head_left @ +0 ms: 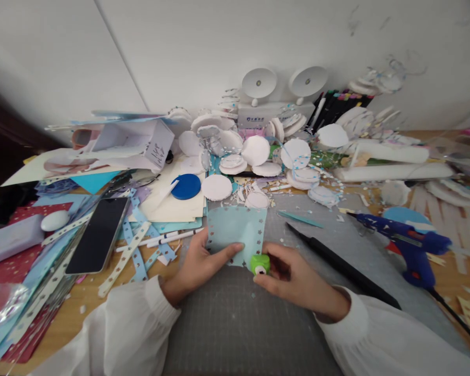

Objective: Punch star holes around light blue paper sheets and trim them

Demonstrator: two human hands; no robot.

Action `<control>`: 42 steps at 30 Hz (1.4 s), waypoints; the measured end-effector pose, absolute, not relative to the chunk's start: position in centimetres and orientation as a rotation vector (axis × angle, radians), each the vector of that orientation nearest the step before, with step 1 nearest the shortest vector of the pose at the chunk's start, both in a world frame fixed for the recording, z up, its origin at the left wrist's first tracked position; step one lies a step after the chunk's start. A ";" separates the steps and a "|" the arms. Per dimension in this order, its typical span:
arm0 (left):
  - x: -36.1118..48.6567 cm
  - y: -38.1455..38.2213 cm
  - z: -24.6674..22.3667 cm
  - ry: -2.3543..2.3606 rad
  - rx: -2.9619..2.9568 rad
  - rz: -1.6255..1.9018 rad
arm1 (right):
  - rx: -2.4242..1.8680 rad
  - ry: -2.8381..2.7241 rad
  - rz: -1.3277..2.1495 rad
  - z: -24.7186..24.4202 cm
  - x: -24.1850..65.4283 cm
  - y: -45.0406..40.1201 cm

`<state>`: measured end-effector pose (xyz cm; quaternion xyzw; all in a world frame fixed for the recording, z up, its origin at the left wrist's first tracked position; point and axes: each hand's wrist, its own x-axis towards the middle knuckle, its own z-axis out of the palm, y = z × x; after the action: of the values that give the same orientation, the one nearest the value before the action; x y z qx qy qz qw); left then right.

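A light blue sheet of paper (229,227) with small shapes punched along its edges is gripped by my left hand (209,261), thumb on top and fingers beneath. My right hand (293,271) closes around a small green craft punch (260,262), which sits at the sheet's lower right corner. A small dark shape shows on the punch's white face. The fingers under the paper are hidden. Below both hands lies a grey cutting mat (235,329).
Right of my hands are a black pointed tool (337,256), blue tweezers (301,218) and a blue glue gun (407,240). A phone (97,235) and punched paper strips (135,243) lie left. White discs (256,150) crowd the back below a twin-headed lamp (259,83).
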<state>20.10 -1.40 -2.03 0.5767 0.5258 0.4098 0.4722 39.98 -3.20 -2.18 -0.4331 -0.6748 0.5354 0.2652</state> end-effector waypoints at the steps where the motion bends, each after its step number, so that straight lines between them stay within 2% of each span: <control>1: 20.1 -1.4 -2.1 1.296 1.433 1.016 | -1.160 -1.819 1.464 -2.3 40.0 -3.2; 9: 19.9 -1.5 -2.5 1.237 1.361 0.988 | -1.188 -1.759 1.527 -3.2 40.0 -3.1; 15: 19.8 -1.4 -2.2 1.180 1.255 0.954 | -1.134 -1.914 1.468 -2.8 40.1 -3.1; 23: 20.2 -1.5 -2.5 1.324 1.575 1.010 | -1.128 -2.003 1.270 -2.6 40.4 -3.2; 33: 20.2 -1.5 -2.1 1.276 1.365 0.898 | -1.084 -1.882 1.360 -2.5 40.1 -3.1; 42: 20.1 -1.5 -1.8 1.278 1.257 0.846 | -1.123 -1.963 1.217 -2.4 40.4 -3.2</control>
<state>20.11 -1.45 -1.78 0.5305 0.5393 0.3571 0.5479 40.44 -3.17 -2.45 -0.4193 -0.7332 0.4545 0.2828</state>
